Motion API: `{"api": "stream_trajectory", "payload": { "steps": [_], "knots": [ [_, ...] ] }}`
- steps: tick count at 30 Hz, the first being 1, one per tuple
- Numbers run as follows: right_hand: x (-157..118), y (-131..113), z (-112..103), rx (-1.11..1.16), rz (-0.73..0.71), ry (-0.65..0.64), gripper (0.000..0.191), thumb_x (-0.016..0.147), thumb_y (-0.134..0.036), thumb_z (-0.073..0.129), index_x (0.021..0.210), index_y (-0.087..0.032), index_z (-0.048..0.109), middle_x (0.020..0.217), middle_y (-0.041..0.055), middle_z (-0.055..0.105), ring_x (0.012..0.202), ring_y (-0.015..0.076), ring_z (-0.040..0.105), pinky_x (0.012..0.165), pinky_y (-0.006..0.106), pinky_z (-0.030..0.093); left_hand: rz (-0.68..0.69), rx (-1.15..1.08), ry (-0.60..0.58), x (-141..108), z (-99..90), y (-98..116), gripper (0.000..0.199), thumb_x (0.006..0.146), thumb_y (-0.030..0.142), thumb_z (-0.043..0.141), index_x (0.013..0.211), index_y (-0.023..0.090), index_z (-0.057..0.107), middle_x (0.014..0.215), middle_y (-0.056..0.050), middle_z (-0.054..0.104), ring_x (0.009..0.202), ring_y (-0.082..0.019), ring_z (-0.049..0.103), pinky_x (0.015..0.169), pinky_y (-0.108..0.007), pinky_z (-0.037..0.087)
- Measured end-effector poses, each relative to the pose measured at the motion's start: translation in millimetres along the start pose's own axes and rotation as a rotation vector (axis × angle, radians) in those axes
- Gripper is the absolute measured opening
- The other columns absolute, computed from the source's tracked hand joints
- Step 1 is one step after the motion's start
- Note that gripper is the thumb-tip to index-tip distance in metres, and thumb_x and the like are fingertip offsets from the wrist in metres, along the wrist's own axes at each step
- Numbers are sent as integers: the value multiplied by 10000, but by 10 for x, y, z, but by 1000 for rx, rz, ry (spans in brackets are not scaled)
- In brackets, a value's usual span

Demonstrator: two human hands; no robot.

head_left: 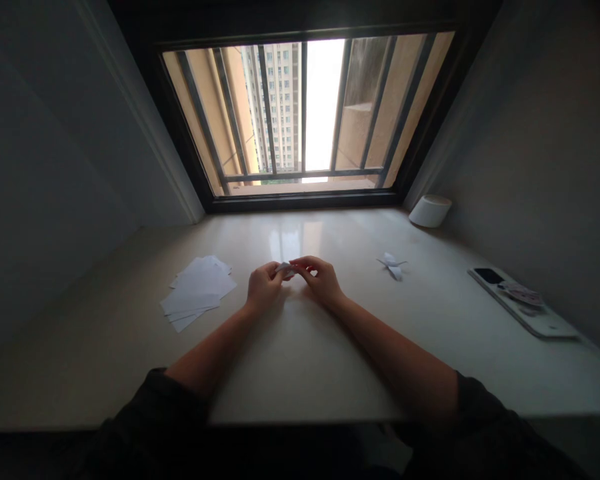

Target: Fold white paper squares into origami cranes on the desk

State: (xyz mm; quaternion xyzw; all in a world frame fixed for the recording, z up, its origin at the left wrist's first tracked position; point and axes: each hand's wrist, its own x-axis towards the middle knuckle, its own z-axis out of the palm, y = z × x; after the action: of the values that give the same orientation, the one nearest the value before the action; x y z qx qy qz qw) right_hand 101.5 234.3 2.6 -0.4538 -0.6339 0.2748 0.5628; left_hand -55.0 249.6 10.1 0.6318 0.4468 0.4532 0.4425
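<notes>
A small folded piece of white paper [285,267] is held between my two hands, just above the pale sill. My left hand [264,285] is closed around its left side. The fingers of my right hand [321,277] pinch its right end. Much of the paper is hidden by my fingers, so its full shape cannot be made out. Off to the right lies a folded paper crane [392,264] with thin points and spread wings. On the left, several loose white paper sheets [199,291] overlap in a pile.
A barred window [305,200] rises behind the pale sill [300,360]. In the back right corner stands a white cylindrical object [431,211]. A phone in a light case [555,325] lies near the right wall. The sill's front edge runs below my forearms.
</notes>
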Motion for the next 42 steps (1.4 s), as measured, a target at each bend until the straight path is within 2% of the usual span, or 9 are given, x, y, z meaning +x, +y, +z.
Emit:
{"api": "stream_trajectory", "payload": {
  "steps": [5, 8, 12, 17, 22, 26, 32, 35, 42],
  "knots": [
    [16, 94, 37, 234, 161, 35, 250, 737, -388, 650, 908, -210, 695, 765, 37, 703, 689, 177, 632, 686, 321, 508, -45, -131, -57, 34, -15, 7, 387, 701, 494, 660, 868, 146, 649, 819, -82, 709, 780, -220, 675, 639, -282, 486],
    [33, 132, 49, 322, 203, 73, 291, 709, -399, 671, 924, -205, 689, 721, 29, 688, 647, 164, 621, 666, 318, 522, -63, -205, -52, 49, -25, 10, 410, 677, 469, 696, 926, 148, 644, 852, -83, 708, 794, -217, 673, 653, -284, 488],
    [41, 113, 37, 232, 192, 81, 295, 718, -433, 653, 898, -204, 702, 705, 29, 679, 619, 152, 605, 629, 299, 511, -96, -247, -7, 51, -29, 20, 433, 683, 492, 681, 926, 134, 678, 838, -94, 708, 796, -227, 671, 676, -307, 499],
    [5, 10, 0, 40, 95, 54, 317, 680, -449, 698, 896, -217, 706, 706, 20, 663, 599, 138, 572, 555, 256, 465, -57, -236, 49, 42, -27, 46, 433, 705, 492, 660, 941, 131, 706, 870, -104, 714, 813, -226, 660, 719, -335, 512],
    [-25, -21, -8, -55, 41, 59, 263, 747, -431, 647, 920, -240, 699, 739, 17, 684, 618, 148, 593, 610, 280, 485, -53, -236, 81, 37, -20, 54, 458, 684, 503, 674, 964, 142, 709, 867, -100, 719, 798, -221, 661, 727, -343, 514],
    [-16, 16, 8, -28, 57, 43, 241, 812, -413, 566, 921, -229, 677, 740, 26, 693, 638, 172, 638, 641, 307, 507, -42, -230, 103, 41, -23, 48, 447, 694, 491, 671, 963, 135, 709, 852, -95, 719, 766, -205, 661, 710, -327, 517],
    [-12, 16, 24, 103, 88, 81, 259, 811, -402, 555, 1007, -239, 508, 660, -19, 648, 580, 162, 634, 565, 280, 509, -43, -226, 98, 32, -16, 58, 442, 707, 473, 667, 980, 127, 704, 868, -100, 718, 754, -203, 664, 700, -321, 523],
    [-21, -13, 15, 42, 53, 59, 187, 828, -393, 527, 933, -238, 540, 696, -7, 635, 601, 152, 626, 544, 261, 492, -43, -236, 96, 26, -13, 68, 435, 703, 471, 671, 975, 133, 707, 857, -97, 719, 735, -201, 667, 702, -324, 522],
    [-15, -56, 1, 11, 27, 20, 232, 796, -391, 585, 956, -224, 601, 733, 14, 636, 659, 150, 608, 601, 270, 493, -18, -245, 117, 27, -29, 65, 450, 700, 473, 675, 1000, 139, 702, 854, -95, 720, 736, -197, 664, 684, -311, 523]
  ]
}}
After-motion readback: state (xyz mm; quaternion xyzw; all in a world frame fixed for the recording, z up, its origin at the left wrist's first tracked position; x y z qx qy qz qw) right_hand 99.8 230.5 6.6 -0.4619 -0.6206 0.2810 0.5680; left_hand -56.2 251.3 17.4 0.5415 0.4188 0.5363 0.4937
